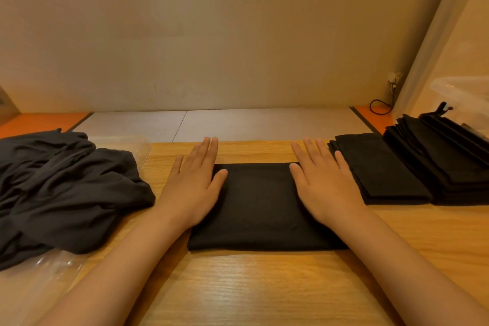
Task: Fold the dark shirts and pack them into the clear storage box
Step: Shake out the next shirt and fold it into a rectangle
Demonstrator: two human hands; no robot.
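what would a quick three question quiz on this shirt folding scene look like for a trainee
1. True or false: the left hand and right hand lie flat, fingers straight, on the folded shirt.
2. The heap of unfolded shirts lies: A) at the person's left, B) at the person's right, C) atop the folded shirt.
3. Fill in: the folded stacks sit at the person's ____, near the clear storage box.
Key: 1 true; 2 A; 3 right.

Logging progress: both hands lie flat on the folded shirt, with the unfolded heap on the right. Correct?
Not quite. The head view shows the unfolded heap on the left. The left hand and right hand do lie flat on the folded shirt.
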